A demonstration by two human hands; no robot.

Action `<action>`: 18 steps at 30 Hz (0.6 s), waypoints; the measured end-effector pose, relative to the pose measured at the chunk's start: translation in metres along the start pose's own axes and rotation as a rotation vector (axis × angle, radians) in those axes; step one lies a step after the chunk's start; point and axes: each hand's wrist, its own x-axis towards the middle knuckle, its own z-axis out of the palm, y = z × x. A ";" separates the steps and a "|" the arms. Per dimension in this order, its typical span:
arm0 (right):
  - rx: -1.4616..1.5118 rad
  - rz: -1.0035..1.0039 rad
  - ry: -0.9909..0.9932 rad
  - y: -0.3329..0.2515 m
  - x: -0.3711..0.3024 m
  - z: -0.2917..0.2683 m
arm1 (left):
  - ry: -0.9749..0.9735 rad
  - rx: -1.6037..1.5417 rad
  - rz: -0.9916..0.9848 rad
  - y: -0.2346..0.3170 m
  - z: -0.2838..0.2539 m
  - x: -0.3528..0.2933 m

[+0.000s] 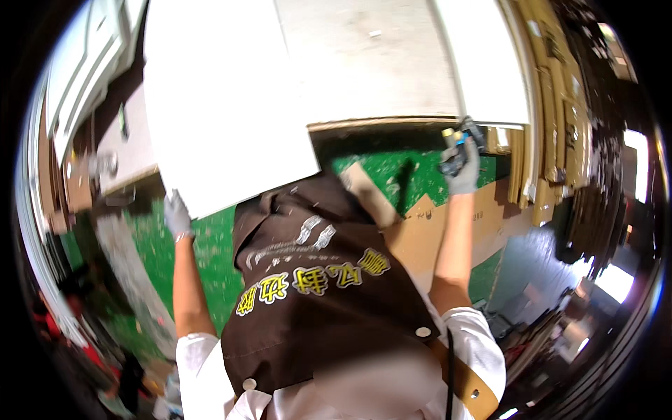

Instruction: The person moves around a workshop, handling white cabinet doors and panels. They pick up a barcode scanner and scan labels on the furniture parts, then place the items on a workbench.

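A large white panel (224, 91) lies over the left part of the worktable and juts past its near edge at a tilt. My left hand (178, 215), in a grey glove, grips this panel at its near left corner; the thumb side is partly hidden. In my right hand (462, 171), also gloved, is a small black hand tool (455, 159) with blue and yellow parts, its exact kind unclear. That hand is by the near end of a second white panel (490, 63), at the right of the table.
The worktable (371, 70) has a pale, dusty top with a small scrap on it. Cardboard stacks (560, 105) line the right side. On the green floor (217, 259) lies a cardboard sheet (427, 238). More white panels (84, 77) stand at far left.
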 end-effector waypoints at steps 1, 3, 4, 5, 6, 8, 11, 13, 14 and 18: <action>0.028 0.012 0.039 -0.001 0.002 -0.014 | 0.028 0.102 0.030 0.004 -0.001 0.000; 0.091 0.093 -0.011 -0.010 0.006 -0.037 | 0.123 0.227 0.192 -0.004 -0.006 0.005; 0.094 0.083 -0.080 -0.013 0.014 -0.055 | 0.082 0.324 0.063 0.007 -0.009 0.002; 0.111 0.078 -0.091 -0.016 0.020 -0.069 | 0.238 0.661 0.040 0.012 -0.008 -0.003; 0.125 0.083 -0.105 -0.020 0.026 -0.081 | 0.180 0.737 -0.045 0.000 -0.021 0.013; 0.153 0.054 -0.124 -0.035 0.034 -0.103 | 0.424 0.886 -0.050 0.032 0.009 0.000; 0.216 0.039 -0.136 -0.068 0.053 -0.126 | 0.290 0.412 0.444 0.090 0.089 -0.034; 0.207 0.000 -0.091 -0.090 0.066 -0.119 | 0.058 -0.015 0.530 0.138 0.162 -0.085; 0.176 -0.013 -0.091 -0.100 0.074 -0.118 | -0.003 0.041 0.654 0.146 0.190 -0.095; -0.019 -0.067 -0.024 -0.137 0.086 -0.075 | -0.455 0.022 0.693 0.205 0.313 -0.159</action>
